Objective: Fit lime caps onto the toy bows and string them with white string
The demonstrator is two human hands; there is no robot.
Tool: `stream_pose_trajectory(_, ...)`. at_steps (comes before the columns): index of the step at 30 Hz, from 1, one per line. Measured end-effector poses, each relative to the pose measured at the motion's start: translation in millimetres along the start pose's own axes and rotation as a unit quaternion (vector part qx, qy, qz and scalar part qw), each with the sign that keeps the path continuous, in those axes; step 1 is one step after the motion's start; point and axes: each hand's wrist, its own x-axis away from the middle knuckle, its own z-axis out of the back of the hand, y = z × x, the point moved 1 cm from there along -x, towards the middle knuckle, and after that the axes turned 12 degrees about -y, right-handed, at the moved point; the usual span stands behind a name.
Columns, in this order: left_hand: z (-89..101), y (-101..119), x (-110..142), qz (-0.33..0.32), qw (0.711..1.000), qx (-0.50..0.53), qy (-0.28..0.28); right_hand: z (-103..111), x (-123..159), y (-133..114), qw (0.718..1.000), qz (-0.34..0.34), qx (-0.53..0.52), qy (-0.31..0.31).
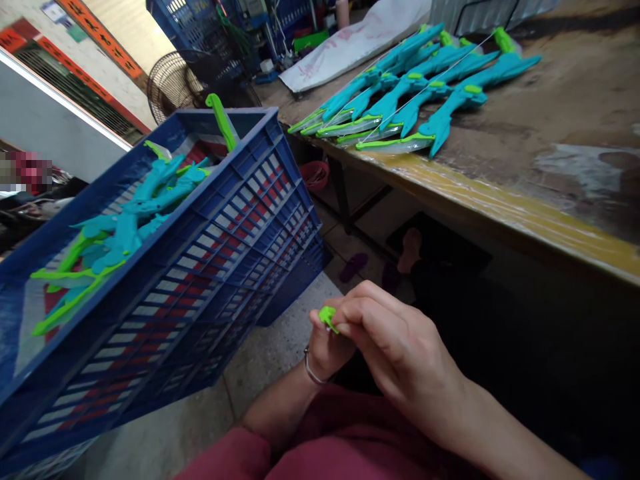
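Observation:
In front of my body, a small bright green plastic piece (327,317) is pinched between the fingers of both hands. My left hand (325,350), with a band at the wrist, grips it from the left and below, partly hidden behind the other hand. My right hand (395,337) closes thumb and fingertips on the right side of the same piece. Several teal and green plastic bow-like parts (453,110) lie in a row on the table, thin strings running across some of them. More teal parts (133,220) are heaped in the blue crate.
The tall blue plastic crate (295,173) stands at my left. To the right is a worn wooden table (565,113) with a yellow taped edge. A fan (173,87) and a white sack (350,50) are farther back. Purple slippers (353,267) lie on the floor.

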Motion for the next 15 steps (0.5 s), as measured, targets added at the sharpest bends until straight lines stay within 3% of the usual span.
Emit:
stream_pose_trajectory(6,-3.1,1.1,-7.7,0.066,0.993,0.043,-0.089,9.3,-1.7,11.3,0.998,0.014,-0.06,-0.016)
stream_pose_trajectory(10,-7.0,6.5,-7.3,0.095,0.994,0.05,-0.036,7.0,-0.5,19.0,0.997,0.06,0.056,-0.009)
stream_pose_trajectory(15,-1.2,5.2,2.1,0.128,0.991,0.037,0.008,-0.9,4.2,20.1,0.961,0.097,0.256,0.041)
